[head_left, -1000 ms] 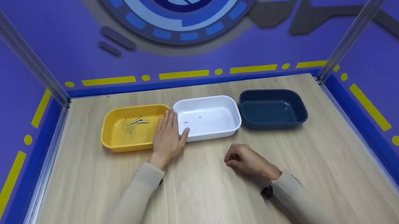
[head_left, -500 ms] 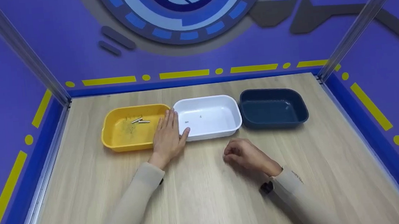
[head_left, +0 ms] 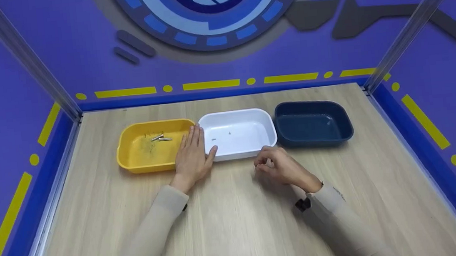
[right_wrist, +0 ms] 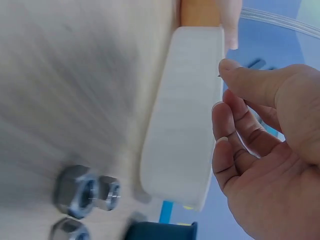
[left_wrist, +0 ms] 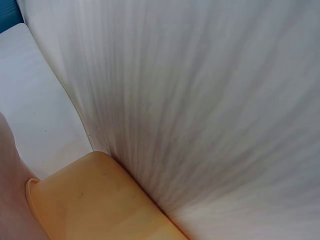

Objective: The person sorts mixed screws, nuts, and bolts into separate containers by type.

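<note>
My left hand (head_left: pixel 191 156) lies with straight fingers over the meeting rims of the yellow tray (head_left: pixel 131 164) and the white tray (head_left: pixel 251 153). Several short silvery metal rods (head_left: pixel 165 139) and scattered tiny dark bits lie in the yellow tray. Two tiny pieces (head_left: pixel 213 139) sit on the white tray's floor. My right hand (head_left: pixel 284 166) hovers just in front of the white tray's near right corner, thumb and forefinger pinched together. In the right wrist view a tiny dark piece (right_wrist: pixel 219 76) pokes out at the thumb tip; its kind is too small to tell.
A dark blue tray (head_left: pixel 315 140) stands right of the white one. Blurred hex nuts (right_wrist: pixel 75 192) show low in the right wrist view but not in the head view. Purple panels (head_left: pixel 222 70) enclose the wooden table (head_left: pixel 229 228) at back and sides.
My right hand has moved forward over the table, up to the white tray's near edge, still pinching. The left hand and the trays have stayed in place.
</note>
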A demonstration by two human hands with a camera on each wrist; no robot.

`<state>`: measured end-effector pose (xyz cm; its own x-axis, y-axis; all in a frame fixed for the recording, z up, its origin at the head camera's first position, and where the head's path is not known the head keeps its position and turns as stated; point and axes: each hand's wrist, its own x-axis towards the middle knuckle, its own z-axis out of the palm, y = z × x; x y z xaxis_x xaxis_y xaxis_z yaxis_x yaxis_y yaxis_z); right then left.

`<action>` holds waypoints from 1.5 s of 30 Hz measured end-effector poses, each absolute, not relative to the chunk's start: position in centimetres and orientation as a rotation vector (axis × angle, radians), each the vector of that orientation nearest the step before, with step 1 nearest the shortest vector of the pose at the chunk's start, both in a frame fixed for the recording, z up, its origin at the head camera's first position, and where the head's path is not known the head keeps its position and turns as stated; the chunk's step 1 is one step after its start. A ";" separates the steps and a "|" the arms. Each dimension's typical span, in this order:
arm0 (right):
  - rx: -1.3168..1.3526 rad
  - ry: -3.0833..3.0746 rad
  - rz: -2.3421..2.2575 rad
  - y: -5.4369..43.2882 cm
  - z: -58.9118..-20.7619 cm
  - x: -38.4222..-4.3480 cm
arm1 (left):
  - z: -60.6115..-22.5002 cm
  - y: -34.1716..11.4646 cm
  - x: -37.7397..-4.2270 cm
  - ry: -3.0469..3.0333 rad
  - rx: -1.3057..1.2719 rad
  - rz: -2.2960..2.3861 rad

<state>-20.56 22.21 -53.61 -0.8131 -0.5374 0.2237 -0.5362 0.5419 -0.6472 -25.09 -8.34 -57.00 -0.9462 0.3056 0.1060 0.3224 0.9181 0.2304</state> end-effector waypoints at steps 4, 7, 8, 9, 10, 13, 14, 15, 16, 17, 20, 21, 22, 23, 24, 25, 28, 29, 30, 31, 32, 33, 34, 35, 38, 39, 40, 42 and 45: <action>-1.015 2.756 -1.198 22.1 -53.0 -21.2 | -56.9 -8.3 -25.0 -3.008 -0.496 -0.374; -1.017 2.760 -1.207 22.1 -52.5 -21.7 | -56.8 -8.2 -25.0 -3.004 -0.501 -0.390; -1.008 2.765 -1.205 22.1 -52.4 -22.0 | -56.7 -8.2 -25.0 -3.003 -0.503 -0.395; -1.002 2.769 -1.207 22.1 -52.2 -22.2 | -56.7 -8.2 -25.0 -3.003 -0.504 -0.399; -0.990 2.777 -1.204 22.1 -52.0 -22.4 | -56.7 -8.2 -25.0 -3.005 -0.503 -0.396; -0.960 2.783 -1.211 21.9 -51.6 -23.0 | -56.6 -8.2 -25.0 -3.005 -0.499 -0.388; -0.945 2.782 -1.214 21.8 -51.4 -23.2 | -56.6 -8.2 -25.0 -3.005 -0.499 -0.387; -0.930 2.781 -1.211 21.7 -51.3 -23.4 | -56.5 -8.2 -25.0 -3.006 -0.498 -0.388; -0.919 2.783 -1.204 21.6 -51.2 -23.6 | -56.5 -8.2 -25.1 -3.003 -0.498 -0.392; -0.908 2.780 -1.201 21.5 -51.1 -23.8 | -56.6 -8.2 -25.1 -2.998 -0.500 -0.399; -0.872 2.770 -1.188 21.1 -50.9 -24.5 | -56.6 -8.2 -25.1 -2.994 -0.506 -0.406; -0.861 2.767 -1.185 21.0 -50.8 -24.6 | -56.6 -8.2 -25.1 -2.993 -0.507 -0.408; -0.854 2.764 -1.185 20.8 -50.8 -24.8 | -56.7 -8.2 -25.1 -2.992 -0.508 -0.410; -0.846 2.763 -1.183 20.7 -50.7 -25.0 | -56.7 -8.2 -25.1 -2.993 -0.507 -0.410; -0.843 2.764 -1.181 20.5 -50.6 -25.2 | -56.7 -8.3 -25.1 -2.995 -0.505 -0.408; -0.843 2.769 -1.180 20.4 -50.6 -25.3 | -56.7 -8.3 -25.1 -2.997 -0.503 -0.407; -0.844 2.783 -1.171 19.9 -50.4 -25.8 | -56.8 -8.3 -25.2 -2.993 -0.498 -0.388; -0.843 2.786 -1.169 19.8 -50.4 -26.0 | -56.8 -8.3 -25.2 -2.993 -0.497 -0.380; -0.842 2.790 -1.166 19.6 -50.3 -26.1 | -56.8 -8.3 -25.2 -2.993 -0.496 -0.371; -0.840 2.794 -1.163 19.5 -50.3 -26.2 | -56.8 -8.3 -25.2 -2.994 -0.495 -0.362; -0.834 2.797 -1.161 19.3 -50.2 -26.4 | -56.8 -8.3 -25.3 -2.994 -0.494 -0.354; -0.830 2.800 -1.159 19.2 -50.2 -26.6 | -56.8 -8.3 -25.3 -2.997 -0.490 -0.353; -0.828 2.799 -1.164 19.0 -50.2 -26.7 | -56.8 -8.3 -25.3 -3.001 -0.487 -0.350; -0.827 2.800 -1.167 18.9 -50.2 -26.9 | -56.8 -8.3 -25.2 -3.004 -0.483 -0.346; -0.819 2.802 -1.180 18.6 -50.3 -27.6 | -56.8 -8.3 -25.2 -3.014 -0.475 -0.337; -0.814 2.804 -1.179 18.5 -50.3 -27.8 | -56.8 -8.3 -25.2 -3.017 -0.473 -0.333; -0.808 2.806 -1.176 18.4 -50.4 -28.0 | -56.8 -8.3 -25.2 -3.020 -0.473 -0.330; -0.794 2.813 -1.164 18.4 -50.5 -28.4 | -56.8 -8.3 -25.1 -3.019 -0.474 -0.334; -0.780 2.828 -1.154 18.2 -50.7 -28.9 | -56.8 -8.3 -25.1 -3.017 -0.476 -0.342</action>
